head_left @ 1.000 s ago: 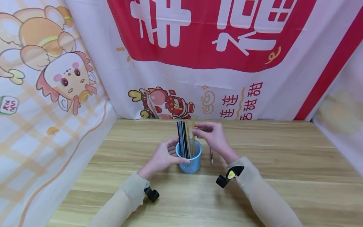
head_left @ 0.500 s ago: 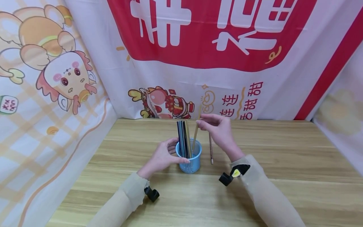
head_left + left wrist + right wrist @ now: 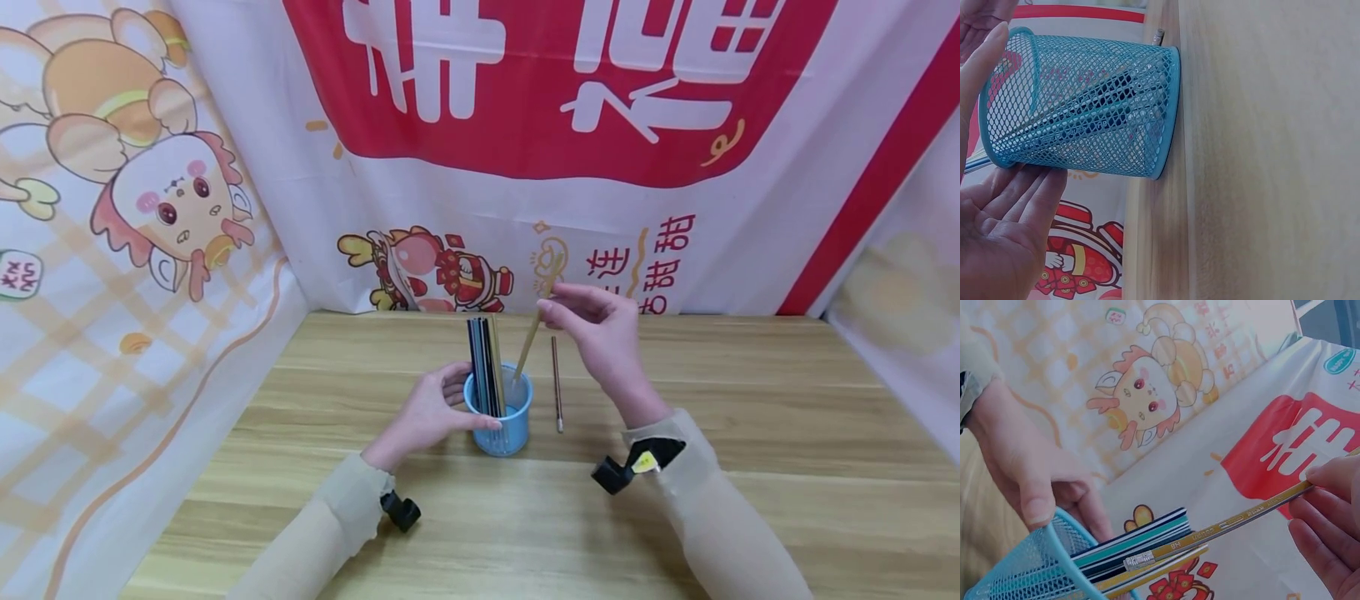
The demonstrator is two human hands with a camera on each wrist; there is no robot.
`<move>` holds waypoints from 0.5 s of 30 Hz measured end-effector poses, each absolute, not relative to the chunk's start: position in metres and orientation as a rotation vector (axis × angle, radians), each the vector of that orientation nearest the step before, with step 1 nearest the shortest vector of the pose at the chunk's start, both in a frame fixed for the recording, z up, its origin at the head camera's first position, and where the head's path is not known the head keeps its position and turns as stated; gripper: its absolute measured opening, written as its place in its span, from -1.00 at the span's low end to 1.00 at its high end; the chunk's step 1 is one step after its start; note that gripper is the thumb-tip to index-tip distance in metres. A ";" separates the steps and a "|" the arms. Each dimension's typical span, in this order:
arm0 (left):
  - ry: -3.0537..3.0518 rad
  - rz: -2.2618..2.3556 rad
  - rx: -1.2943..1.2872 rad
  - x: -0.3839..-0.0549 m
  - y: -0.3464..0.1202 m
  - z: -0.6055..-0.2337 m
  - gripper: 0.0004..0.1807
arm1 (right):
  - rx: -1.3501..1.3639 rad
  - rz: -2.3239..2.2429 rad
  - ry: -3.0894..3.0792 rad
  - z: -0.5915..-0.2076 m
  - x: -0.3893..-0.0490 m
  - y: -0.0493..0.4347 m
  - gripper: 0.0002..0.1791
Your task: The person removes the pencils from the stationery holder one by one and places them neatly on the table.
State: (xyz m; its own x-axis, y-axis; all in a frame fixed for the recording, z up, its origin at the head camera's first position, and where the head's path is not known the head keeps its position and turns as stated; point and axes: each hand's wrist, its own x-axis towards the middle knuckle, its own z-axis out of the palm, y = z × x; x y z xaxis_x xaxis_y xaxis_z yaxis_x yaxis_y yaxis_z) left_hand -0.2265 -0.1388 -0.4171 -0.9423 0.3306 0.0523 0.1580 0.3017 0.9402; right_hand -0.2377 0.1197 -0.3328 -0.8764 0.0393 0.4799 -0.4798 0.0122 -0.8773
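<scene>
Pencils (image 3: 483, 367) in cup (image 3: 517, 437); brown pencil (image 3: 557, 383) alongside; left grip (image 3: 433, 410) round cup; right grip (image 3: 606, 340) clamped on gold pencil (image 3: 529, 340).

wood-grain table (image 3: 750, 400), printed cloth backdrop (image 3: 555, 146)

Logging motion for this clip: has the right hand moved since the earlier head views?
Yes. In the head view, the right hand has shifted rightward and upward, away from the blue mesh cup, which stays put.

metal-mesh cup (image 3: 1079, 103), smooth wood-grain table (image 3: 787, 392)
</scene>
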 end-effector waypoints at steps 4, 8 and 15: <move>2.411 1.713 0.456 -0.226 -0.139 -0.418 -0.06 | 0.442 1.924 -1.875 -0.328 -0.235 0.123 -0.65; 2.405 1.722 0.465 -0.227 -0.138 -0.418 -0.06 | 0.420 1.911 -1.847 -0.325 -0.234 0.128 -0.65; 2.401 1.723 0.486 -0.227 -0.139 -0.418 -0.06 | 0.369 1.931 -1.813 -0.325 -0.240 0.137 -0.70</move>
State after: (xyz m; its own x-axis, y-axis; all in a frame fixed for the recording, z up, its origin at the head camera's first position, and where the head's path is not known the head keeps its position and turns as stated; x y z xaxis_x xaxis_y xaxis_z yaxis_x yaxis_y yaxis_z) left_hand -0.2270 -0.1386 -0.4182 -0.9369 0.3429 0.0683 0.1745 0.2894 0.9412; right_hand -0.2402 0.1372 -0.3249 -0.8569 0.1484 0.4937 -0.5021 -0.0232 -0.8645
